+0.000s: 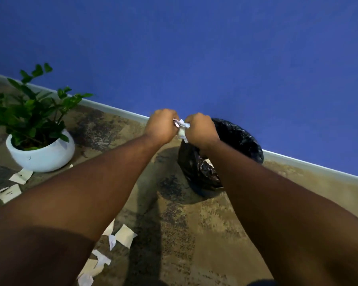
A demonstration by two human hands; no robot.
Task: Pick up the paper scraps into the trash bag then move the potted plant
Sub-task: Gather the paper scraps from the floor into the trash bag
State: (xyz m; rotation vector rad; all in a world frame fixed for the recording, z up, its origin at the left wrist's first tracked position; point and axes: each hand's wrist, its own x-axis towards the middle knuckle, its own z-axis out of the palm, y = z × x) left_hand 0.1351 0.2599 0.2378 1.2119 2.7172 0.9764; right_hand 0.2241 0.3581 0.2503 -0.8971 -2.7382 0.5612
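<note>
Clearly the crumpled paper scraps (182,127) weigh nothing and crush easily; left hand (160,125) and right hand (202,130) pinch them together above the black trash bag (240,139). More lie on the floor (215,234). The potted plant (40,150), heavier, wants lifting by its bowl.

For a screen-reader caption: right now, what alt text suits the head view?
Left hand and right hand together grip crumpled paper scraps above an open black trash bag by a blue wall; a potted plant and loose scraps sit on the floor.
</note>
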